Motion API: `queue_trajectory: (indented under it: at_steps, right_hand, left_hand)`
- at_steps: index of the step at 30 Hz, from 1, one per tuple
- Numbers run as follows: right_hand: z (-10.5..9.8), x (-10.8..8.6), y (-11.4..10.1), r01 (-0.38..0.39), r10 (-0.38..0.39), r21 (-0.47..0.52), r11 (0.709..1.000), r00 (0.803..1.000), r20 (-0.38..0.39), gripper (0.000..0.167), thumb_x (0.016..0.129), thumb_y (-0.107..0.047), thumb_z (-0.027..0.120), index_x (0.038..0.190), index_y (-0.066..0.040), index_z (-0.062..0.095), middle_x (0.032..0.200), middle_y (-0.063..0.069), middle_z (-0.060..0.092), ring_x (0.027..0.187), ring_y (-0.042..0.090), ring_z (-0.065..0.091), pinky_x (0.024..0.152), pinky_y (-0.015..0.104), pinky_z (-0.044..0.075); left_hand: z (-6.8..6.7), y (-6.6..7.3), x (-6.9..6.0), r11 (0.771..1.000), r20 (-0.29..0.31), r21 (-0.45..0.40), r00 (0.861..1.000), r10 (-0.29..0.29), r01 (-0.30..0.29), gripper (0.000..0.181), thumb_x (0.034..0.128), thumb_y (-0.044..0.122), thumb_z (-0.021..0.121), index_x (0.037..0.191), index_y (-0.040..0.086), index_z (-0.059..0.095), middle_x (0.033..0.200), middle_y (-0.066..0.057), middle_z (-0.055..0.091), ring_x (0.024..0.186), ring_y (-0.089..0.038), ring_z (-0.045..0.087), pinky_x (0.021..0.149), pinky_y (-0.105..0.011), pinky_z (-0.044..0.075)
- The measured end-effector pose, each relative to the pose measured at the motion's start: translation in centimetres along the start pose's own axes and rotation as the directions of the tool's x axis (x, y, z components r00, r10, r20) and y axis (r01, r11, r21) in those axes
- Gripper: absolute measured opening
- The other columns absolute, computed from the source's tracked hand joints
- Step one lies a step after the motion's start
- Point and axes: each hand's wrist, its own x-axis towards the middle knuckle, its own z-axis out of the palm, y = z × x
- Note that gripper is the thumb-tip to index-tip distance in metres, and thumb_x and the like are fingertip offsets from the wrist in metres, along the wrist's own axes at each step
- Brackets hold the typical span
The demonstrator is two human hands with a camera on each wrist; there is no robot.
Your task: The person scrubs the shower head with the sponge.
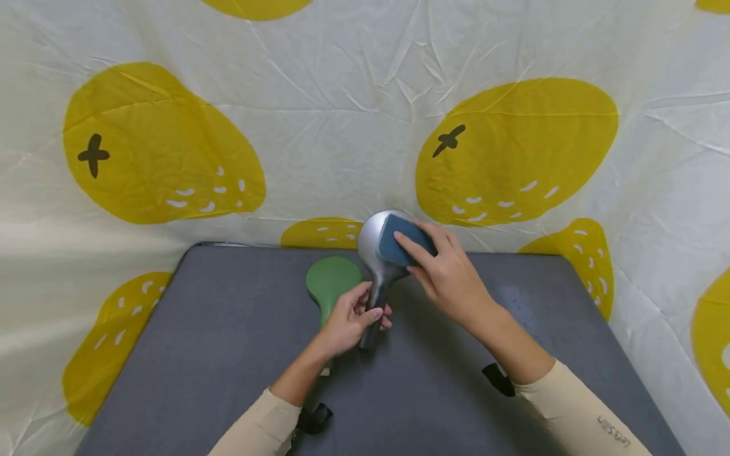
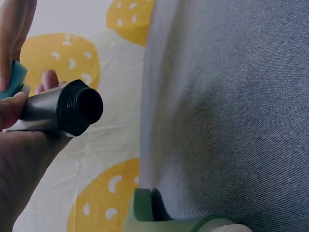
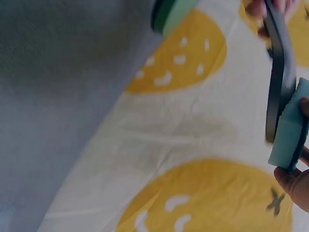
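Observation:
A silver-grey shower head [image 1: 372, 233] is held up above the table, tilted, its threaded handle end [image 2: 87, 105] facing the left wrist camera. The left hand [image 1: 345, 322] grips its handle with the thumb across it. In the right hand [image 1: 453, 275] is a blue-green sponge [image 1: 402, 240], pinched between thumb and fingers and lying against the shower head's round part. The right wrist view shows the sponge [image 3: 288, 130] touching the shower head [image 3: 281, 72] along one side. A green shower head-shaped object [image 1: 332, 278] is just left of these, partly hidden behind the left hand.
A dark grey table [image 1: 239, 335] spreads beneath both arms, with faint wet-looking spots [image 1: 518, 304] on its right part. Behind it hangs a pale cloth [image 1: 342, 152] printed with yellow fruit shapes. Black straps [image 1: 315, 419] show by both wrists.

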Motion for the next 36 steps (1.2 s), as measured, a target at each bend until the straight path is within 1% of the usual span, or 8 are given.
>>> queue_trajectory:
  at_steps: [5, 9, 15, 17, 22, 24, 29, 36]
  right_hand:
    - [-0.9, 1.1, 2.5, -0.122, 0.125, 0.069, 0.990, 0.991, -0.037, 0.061, 0.093, -0.008, 0.077, 0.149, -0.012, 0.056, 0.152, 0.028, 0.045, 0.137, 0.050, 0.044, 0.110, 0.066, 0.041]
    - [-1.0, 1.2, 3.3, -0.135, 0.142, 0.117, 0.984, 0.988, -0.055, 0.060, 0.092, -0.005, 0.077, 0.148, -0.009, 0.056, 0.150, 0.030, 0.046, 0.137, 0.051, 0.044, 0.111, 0.067, 0.038]
    - [0.0, 0.2, 2.3, -0.030, 0.040, 0.109, 0.994, 0.995, -0.093, 0.065, 0.088, -0.005, 0.080, 0.149, -0.008, 0.055, 0.149, 0.032, 0.046, 0.135, 0.051, 0.046, 0.110, 0.067, 0.038]
    - [0.7, -0.3, 1.7, 0.017, -0.007, 0.092, 0.996, 0.994, -0.113, 0.055, 0.097, -0.015, 0.073, 0.149, -0.009, 0.055, 0.149, 0.032, 0.046, 0.134, 0.051, 0.047, 0.110, 0.066, 0.039]
    - [2.4, -1.6, -0.3, 0.088, -0.086, 0.005, 0.996, 0.987, -0.137, 0.053, 0.097, -0.019, 0.074, 0.148, -0.015, 0.057, 0.150, 0.030, 0.045, 0.130, 0.050, 0.047, 0.105, 0.064, 0.047]
    - [3.1, -2.1, -1.1, 0.103, -0.108, -0.041, 0.994, 0.984, -0.141, 0.064, 0.087, -0.010, 0.082, 0.146, -0.017, 0.058, 0.149, 0.029, 0.046, 0.128, 0.049, 0.048, 0.103, 0.062, 0.049]
    - [4.3, -2.8, -2.2, 0.152, -0.173, -0.130, 0.980, 0.970, -0.173, 0.066, 0.081, -0.009, 0.088, 0.141, -0.019, 0.063, 0.144, 0.028, 0.050, 0.122, 0.048, 0.051, 0.098, 0.059, 0.053]
    - [3.3, -1.7, -1.7, 0.113, -0.130, -0.103, 0.988, 0.975, -0.182, 0.070, 0.082, -0.008, 0.088, 0.145, -0.019, 0.059, 0.147, 0.028, 0.047, 0.123, 0.048, 0.050, 0.098, 0.061, 0.052]
  left_hand:
    - [0.4, 0.1, -0.2, 1.000, -0.021, 0.022, 1.000, -0.010, 0.010, 0.041, 0.1061, 0.001, 0.052, 0.146, -0.004, 0.044, 0.106, -0.033, 0.065, 0.083, -0.019, 0.072, 0.080, -0.041, 0.063]
    - [0.6, 0.2, -0.3, 1.000, -0.047, 0.007, 0.999, 0.003, -0.002, 0.039, 0.1086, 0.005, 0.048, 0.147, 0.000, 0.043, 0.103, -0.032, 0.064, 0.078, -0.012, 0.066, 0.074, -0.029, 0.060]
    - [0.7, 0.3, -0.2, 0.998, -0.091, -0.066, 0.996, -0.016, 0.010, 0.042, 0.1097, 0.007, 0.044, 0.151, 0.000, 0.037, 0.096, -0.034, 0.059, 0.067, -0.011, 0.062, 0.065, -0.026, 0.057]
    - [0.8, 0.4, -0.2, 0.994, -0.108, -0.107, 0.994, -0.034, 0.022, 0.042, 0.1093, 0.007, 0.043, 0.149, -0.003, 0.036, 0.092, -0.028, 0.059, 0.064, -0.011, 0.061, 0.061, -0.026, 0.057]
    - [0.9, 0.6, 0.1, 0.983, -0.148, -0.174, 0.986, -0.076, 0.049, 0.040, 0.1080, 0.006, 0.038, 0.147, -0.003, 0.034, 0.088, -0.012, 0.058, 0.057, -0.012, 0.059, 0.054, -0.026, 0.054]
    - [0.9, 0.7, 0.2, 0.982, -0.153, -0.183, 0.985, -0.079, 0.050, 0.040, 0.1069, 0.005, 0.038, 0.145, -0.002, 0.034, 0.088, -0.010, 0.057, 0.055, -0.013, 0.058, 0.051, -0.026, 0.053]
    - [1.1, 0.9, 0.2, 0.986, -0.145, -0.163, 0.988, -0.062, 0.038, 0.042, 0.1018, 0.003, 0.046, 0.142, -0.004, 0.035, 0.080, -0.006, 0.055, 0.050, -0.011, 0.054, 0.046, -0.026, 0.051]
    - [1.2, 0.6, 0.3, 0.983, -0.173, -0.138, 0.975, -0.142, 0.118, 0.054, 0.1017, 0.008, 0.060, 0.143, 0.010, 0.025, 0.060, -0.002, 0.050, 0.041, -0.010, 0.046, 0.040, -0.025, 0.046]
